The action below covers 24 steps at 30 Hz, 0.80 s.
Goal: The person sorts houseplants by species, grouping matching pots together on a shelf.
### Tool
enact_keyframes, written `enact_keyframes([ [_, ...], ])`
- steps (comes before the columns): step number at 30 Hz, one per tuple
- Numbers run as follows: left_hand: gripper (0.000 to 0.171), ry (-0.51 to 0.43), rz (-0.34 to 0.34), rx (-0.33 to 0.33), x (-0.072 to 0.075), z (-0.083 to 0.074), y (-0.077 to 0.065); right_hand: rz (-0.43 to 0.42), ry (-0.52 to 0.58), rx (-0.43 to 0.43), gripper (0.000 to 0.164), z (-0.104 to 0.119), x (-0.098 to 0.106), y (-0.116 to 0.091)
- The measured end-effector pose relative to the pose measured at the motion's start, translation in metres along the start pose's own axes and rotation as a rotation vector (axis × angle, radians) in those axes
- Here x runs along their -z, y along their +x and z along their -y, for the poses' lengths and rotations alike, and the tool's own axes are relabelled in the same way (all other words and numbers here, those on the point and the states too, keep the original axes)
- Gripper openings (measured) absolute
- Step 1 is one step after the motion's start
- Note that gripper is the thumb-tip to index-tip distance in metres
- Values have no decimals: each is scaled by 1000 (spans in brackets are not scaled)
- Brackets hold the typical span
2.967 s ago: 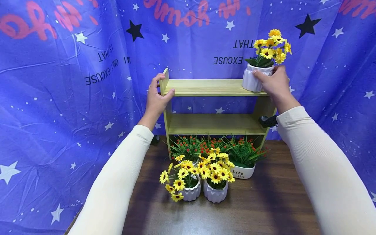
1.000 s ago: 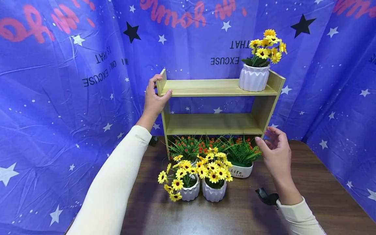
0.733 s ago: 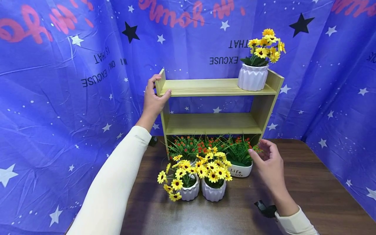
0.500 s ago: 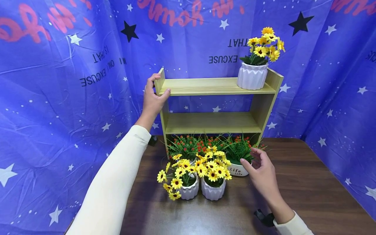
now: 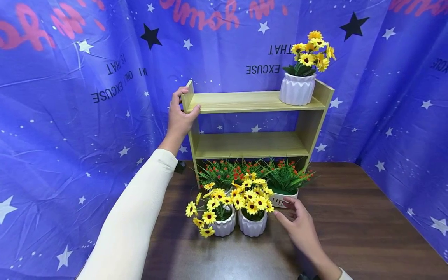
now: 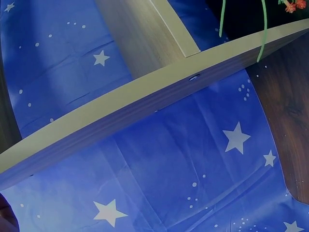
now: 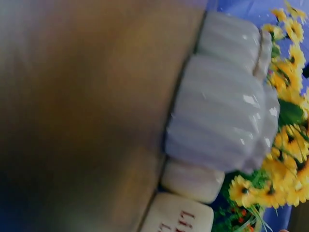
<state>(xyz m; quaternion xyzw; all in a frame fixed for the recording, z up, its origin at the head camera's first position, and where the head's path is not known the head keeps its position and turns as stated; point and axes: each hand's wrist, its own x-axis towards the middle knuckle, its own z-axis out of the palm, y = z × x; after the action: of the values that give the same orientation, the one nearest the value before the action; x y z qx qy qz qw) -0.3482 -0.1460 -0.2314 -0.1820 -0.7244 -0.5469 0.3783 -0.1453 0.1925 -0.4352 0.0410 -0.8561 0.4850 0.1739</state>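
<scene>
Upright on the desk point(image 5: 353, 221), mouth up and long axis vertical: a white fluted pot point(image 5: 253, 227), glossy and scalloped at the rim, filled with dark-centred yellow flowers point(image 5: 252, 198) rising above the lip. Just to the right, a right-hand grip point(image 5: 299, 221), thumb and fingers loosely apart, with nothing held; contact with the blooms impossible to tell. Close on the left, a matching pot point(image 5: 224, 227), blooms splayed leftward. Behind, a white oval planter point(image 5: 278, 201) lettered "Life," full of red-flowered greenery point(image 5: 285, 177). At upper left, a left-hand grip point(image 5: 179, 120), curled around the left side panel point(image 5: 190, 95) of an upright wooden shelf unit point(image 5: 238, 102). On its top board, far right, a third white pot point(image 5: 297, 90) of yellow flowers, upright.
</scene>
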Motion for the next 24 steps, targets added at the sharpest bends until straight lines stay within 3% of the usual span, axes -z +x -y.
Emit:
enact_keyframes([
  [10,55,-33,-9,-23,0,2,-1,104,154,-82,52,-4,-21,-5],
  [20,55,4,4,0,1,0,1,188,250,-193,50,-2,-36,-9],
  [24,54,9,7,1,2,1,1,207,273,-207,60,-3,-40,-10],
])
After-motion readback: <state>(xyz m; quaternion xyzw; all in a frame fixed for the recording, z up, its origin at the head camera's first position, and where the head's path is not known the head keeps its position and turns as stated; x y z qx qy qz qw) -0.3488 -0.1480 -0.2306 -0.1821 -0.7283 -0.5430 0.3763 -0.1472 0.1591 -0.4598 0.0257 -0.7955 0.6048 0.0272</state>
